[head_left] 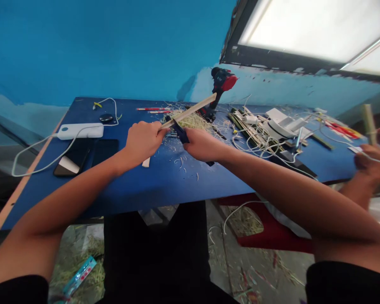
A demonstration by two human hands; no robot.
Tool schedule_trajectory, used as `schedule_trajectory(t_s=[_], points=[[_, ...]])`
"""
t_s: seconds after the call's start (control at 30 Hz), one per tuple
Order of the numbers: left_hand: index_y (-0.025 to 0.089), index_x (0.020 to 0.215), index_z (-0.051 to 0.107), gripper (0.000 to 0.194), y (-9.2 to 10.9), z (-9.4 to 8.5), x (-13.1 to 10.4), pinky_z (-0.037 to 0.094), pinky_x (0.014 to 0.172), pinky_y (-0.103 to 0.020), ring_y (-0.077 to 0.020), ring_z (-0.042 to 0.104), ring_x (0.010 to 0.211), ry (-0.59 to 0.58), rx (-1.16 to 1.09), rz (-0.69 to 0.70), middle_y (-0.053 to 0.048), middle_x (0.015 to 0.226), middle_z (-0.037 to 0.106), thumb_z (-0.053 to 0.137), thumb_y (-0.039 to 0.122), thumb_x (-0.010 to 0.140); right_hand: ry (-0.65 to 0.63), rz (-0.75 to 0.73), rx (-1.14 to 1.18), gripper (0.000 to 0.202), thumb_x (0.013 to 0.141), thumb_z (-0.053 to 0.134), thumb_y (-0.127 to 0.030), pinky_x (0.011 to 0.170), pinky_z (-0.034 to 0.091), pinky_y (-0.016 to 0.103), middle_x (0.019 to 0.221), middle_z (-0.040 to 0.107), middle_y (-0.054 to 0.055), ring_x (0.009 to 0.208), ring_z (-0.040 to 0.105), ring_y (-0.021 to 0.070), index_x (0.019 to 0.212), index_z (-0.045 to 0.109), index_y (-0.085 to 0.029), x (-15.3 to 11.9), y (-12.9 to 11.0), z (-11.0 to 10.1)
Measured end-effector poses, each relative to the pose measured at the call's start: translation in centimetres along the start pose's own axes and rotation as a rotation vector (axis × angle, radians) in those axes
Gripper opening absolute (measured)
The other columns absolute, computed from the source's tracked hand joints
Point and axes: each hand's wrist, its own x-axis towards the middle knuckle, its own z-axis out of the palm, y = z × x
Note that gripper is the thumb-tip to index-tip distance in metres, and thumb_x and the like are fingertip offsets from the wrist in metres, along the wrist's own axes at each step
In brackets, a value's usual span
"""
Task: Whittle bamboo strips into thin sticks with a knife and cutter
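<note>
A pale bamboo strip (196, 107) slants up and away to the right over the blue table. My left hand (145, 138) is closed around its near end. In my right hand (202, 143) is a dark-handled knife (180, 130), its fingers wrapped around the handle. The blade end meets the strip just beyond my left hand. Beneath lies a heap of thin shavings (193, 120). A short pale wood piece (146, 162) shows on the table below my left hand.
A cordless drill (220, 86) stands behind the shavings. On the left lie a white power bank (80, 131), a cable and a phone (72, 158). Bamboo pieces and tangled cables (266, 135) cover the right. Another person's hand (372, 162) holds a bamboo piece (369, 122) at far right.
</note>
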Motion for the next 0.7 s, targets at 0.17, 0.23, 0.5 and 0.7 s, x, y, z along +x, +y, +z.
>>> schedule_trajectory(t_s=[0.17,0.23,0.5,0.7], points=[[0.018,0.106,0.079,0.054,0.7,-0.9,-0.2,0.044,0.068,-0.036,-0.0302,0.074,0.079,0.003,0.145,0.013,-0.015,0.084,0.079,0.042,0.058,0.111,0.035,-0.002,0.093,0.026,0.07,0.058,-0.006,0.071,0.041,0.038,0.075,0.057,0.003,0.075,0.054,0.0221,0.079,0.044,-0.026,0.1,-0.6,-0.2],[0.016,0.11,0.079,0.055,0.7,-1.3,-0.1,0.044,0.069,-0.037,-0.0312,0.075,0.081,-0.026,0.183,0.024,-0.017,0.089,0.08,0.04,0.056,0.112,0.045,0.029,0.115,0.027,0.069,0.059,-0.005,0.069,0.04,0.038,0.075,0.058,0.003,0.074,0.054,0.022,0.078,0.044,-0.026,0.0,-0.8,-0.1],[0.019,0.127,0.072,0.06,-2.5,-3.7,0.7,0.045,0.079,-0.041,-0.0271,0.067,0.092,0.087,0.291,-0.073,-0.014,0.109,0.08,0.024,0.053,0.116,-0.064,0.055,0.319,0.018,0.069,0.059,-0.009,0.065,0.045,0.038,0.075,0.065,0.005,0.072,0.061,0.0232,0.077,0.054,-0.024,-1.2,-0.8,-0.3],[0.014,0.126,0.069,0.046,-0.9,-2.4,0.4,0.051,0.084,-0.042,-0.0314,0.071,0.107,0.083,0.174,0.096,-0.02,0.125,0.073,0.031,0.036,0.115,0.15,-0.087,0.226,0.038,0.067,0.057,-0.011,0.09,0.054,0.05,0.103,0.076,0.012,0.1,0.071,0.0345,0.102,0.062,-0.023,0.0,1.1,1.6]])
